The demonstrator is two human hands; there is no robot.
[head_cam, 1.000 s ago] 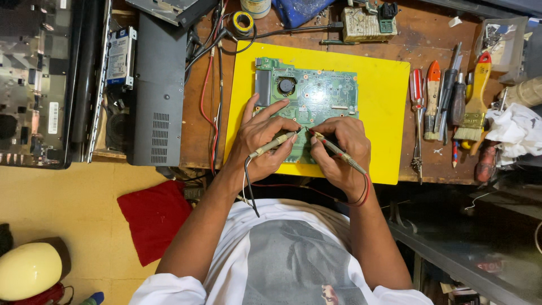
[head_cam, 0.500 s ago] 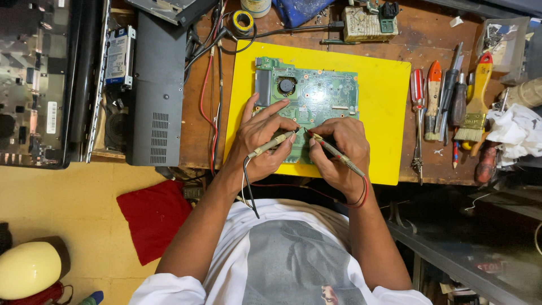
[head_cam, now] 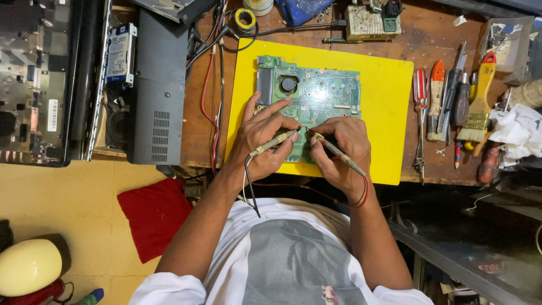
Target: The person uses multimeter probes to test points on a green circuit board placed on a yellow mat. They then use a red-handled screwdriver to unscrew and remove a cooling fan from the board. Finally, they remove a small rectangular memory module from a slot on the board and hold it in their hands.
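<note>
Both hands are clamped on multimeter probes: left hand (head_cam: 261,141) pinching the pale probe (head_cam: 274,143), right hand (head_cam: 339,148) pinching the red-leaded probe (head_cam: 337,152). Tips are converging on nearly one spot at the lower edge of the green laptop motherboard (head_cam: 316,96), which is lying flat on the yellow mat (head_cam: 384,113) on the wooden tabletop (head_cam: 197,113). Risks as I'm judging them: tips are sitting so close that a slip is bridging adjacent pads and shorting them. The red lead (head_cam: 361,195) is looping round the right wrist, so a snag is tugging the tip off target. Screwdrivers (head_cam: 437,96) are lying well clear to the right.
</note>
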